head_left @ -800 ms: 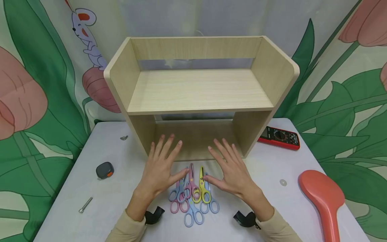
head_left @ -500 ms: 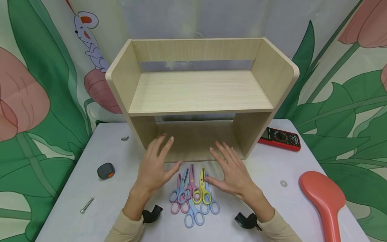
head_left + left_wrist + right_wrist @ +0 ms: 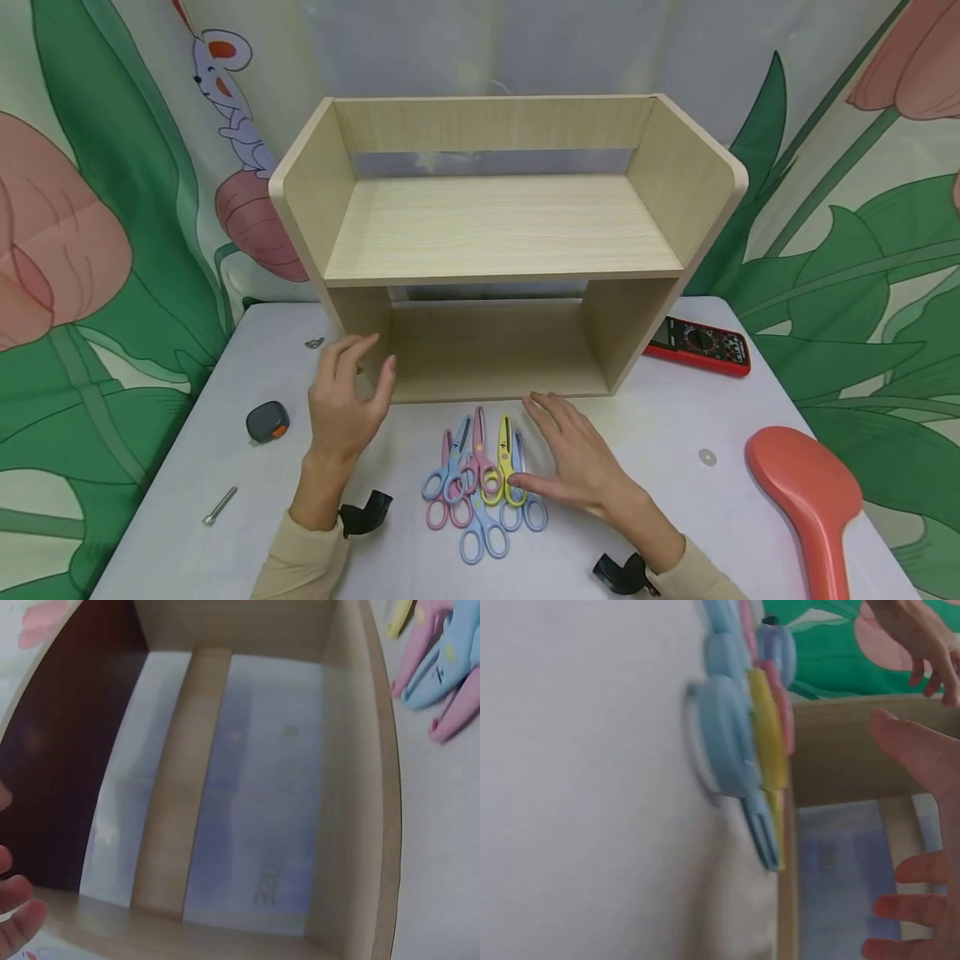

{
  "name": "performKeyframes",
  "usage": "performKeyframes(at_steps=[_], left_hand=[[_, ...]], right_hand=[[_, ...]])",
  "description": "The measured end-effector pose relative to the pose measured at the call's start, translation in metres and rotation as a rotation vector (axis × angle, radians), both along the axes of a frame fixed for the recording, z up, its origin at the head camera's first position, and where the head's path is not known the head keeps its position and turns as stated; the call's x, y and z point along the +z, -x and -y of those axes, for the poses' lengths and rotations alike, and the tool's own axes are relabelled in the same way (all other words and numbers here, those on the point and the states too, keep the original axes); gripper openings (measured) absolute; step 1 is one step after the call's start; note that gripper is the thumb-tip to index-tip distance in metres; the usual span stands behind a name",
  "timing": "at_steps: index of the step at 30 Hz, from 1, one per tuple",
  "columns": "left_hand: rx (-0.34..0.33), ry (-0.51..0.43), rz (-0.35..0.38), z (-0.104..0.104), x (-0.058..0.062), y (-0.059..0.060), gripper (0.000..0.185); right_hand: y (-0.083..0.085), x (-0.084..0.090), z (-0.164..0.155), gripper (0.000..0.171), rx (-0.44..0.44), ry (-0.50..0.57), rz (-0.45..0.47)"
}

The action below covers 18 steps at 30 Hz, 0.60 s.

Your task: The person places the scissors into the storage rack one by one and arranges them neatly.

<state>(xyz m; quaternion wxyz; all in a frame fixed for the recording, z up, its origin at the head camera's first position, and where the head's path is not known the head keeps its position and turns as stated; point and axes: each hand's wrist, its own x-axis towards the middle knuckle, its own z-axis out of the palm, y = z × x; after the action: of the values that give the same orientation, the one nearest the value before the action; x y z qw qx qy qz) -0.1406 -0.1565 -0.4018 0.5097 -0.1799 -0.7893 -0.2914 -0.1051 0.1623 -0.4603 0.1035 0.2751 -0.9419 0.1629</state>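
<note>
Fingers of the left hand [image 3: 347, 400] hang loosely curved and hold nothing, just beside the left front upright of the wooden shelf unit [image 3: 495, 242]. The right hand [image 3: 577, 458] lies flat and spread, also empty, its thumb touching the pile of children's scissors [image 3: 480, 479] on the counter [image 3: 660, 500] just in front of the shelf's lower opening. The scissors overlap (pink, blue and yellow handles tangled), so a clean pick probably calls for pinching one handle loop on top and lifting straight up, while the left hand steadies the shelf.
</note>
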Motion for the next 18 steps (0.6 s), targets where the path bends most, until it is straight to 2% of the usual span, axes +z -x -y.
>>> performKeyframes(at_steps=[4,9,14,18], left_hand=[[0.033,-0.11,-0.008,0.01,0.0,0.001,0.032],[0.068,-0.228,0.102,0.02,-0.002,0.002,0.043],[0.084,-0.272,0.219,0.026,-0.005,0.004,0.054],[0.052,-0.281,0.248,0.028,-0.009,0.006,0.052]], right_hand=[[-0.006,-0.008,0.002,0.104,-0.004,-0.01,0.054],[-0.011,-0.014,0.008,0.105,-0.001,-0.041,0.121],[-0.014,-0.018,0.011,0.103,0.006,-0.077,0.183],[-0.014,-0.019,0.011,0.089,0.014,-0.111,0.166]])
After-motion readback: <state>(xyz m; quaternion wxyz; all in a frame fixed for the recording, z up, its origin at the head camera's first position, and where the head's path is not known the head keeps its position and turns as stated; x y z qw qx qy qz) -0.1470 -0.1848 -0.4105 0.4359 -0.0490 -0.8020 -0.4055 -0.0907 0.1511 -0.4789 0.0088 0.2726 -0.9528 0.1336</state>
